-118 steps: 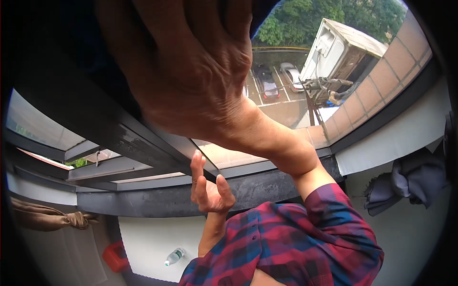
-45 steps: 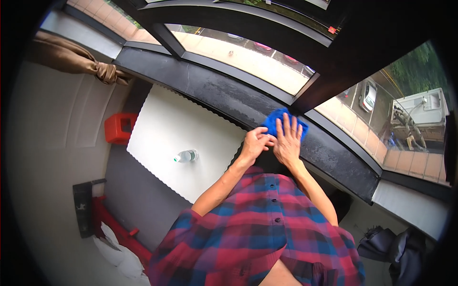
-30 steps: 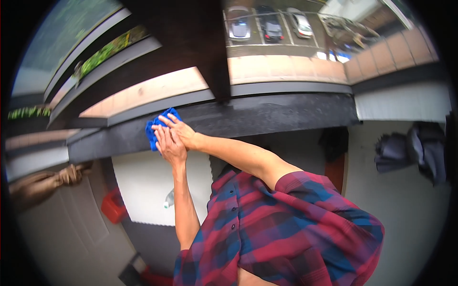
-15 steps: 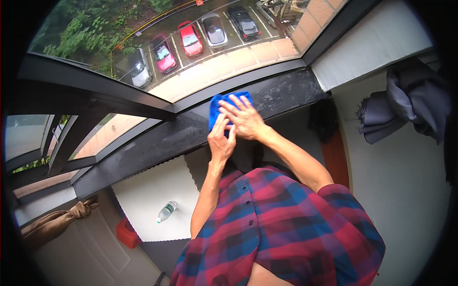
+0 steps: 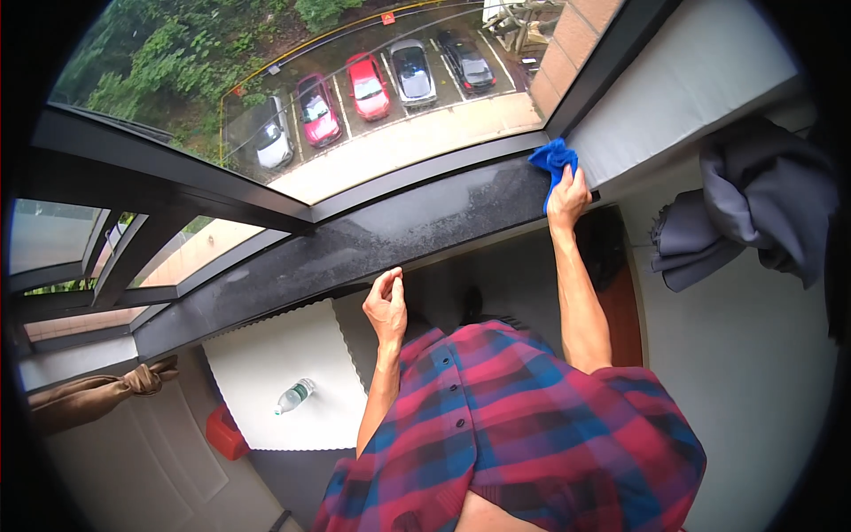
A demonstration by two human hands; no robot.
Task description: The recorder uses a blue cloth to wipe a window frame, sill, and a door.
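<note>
A blue cloth (image 5: pixel 556 160) is bunched in my right hand (image 5: pixel 568 204), whose fingers are closed round it. It lies against the right end of the dark windowsill (image 5: pixel 381 226), by the corner where the window frame meets the pale wall. My left hand (image 5: pixel 386 306) hovers just in front of the sill's near edge, with its fingers curled together and nothing visible in them. Dull, whitish smears mark the middle of the sill's dark surface.
Behind the glass lie parked cars (image 5: pixel 368 86) and trees. A white table (image 5: pixel 284 372) at lower left carries a clear plastic bottle (image 5: pixel 294 396); a red container (image 5: pixel 227 432) is beside it. A knotted brown curtain (image 5: pixel 133 383) hangs left, a gathered grey curtain (image 5: pixel 745 199) right.
My right hand has carried the blue cloth rightward along the sill to its end corner. My left hand has come off the cloth and drawn back toward me.
</note>
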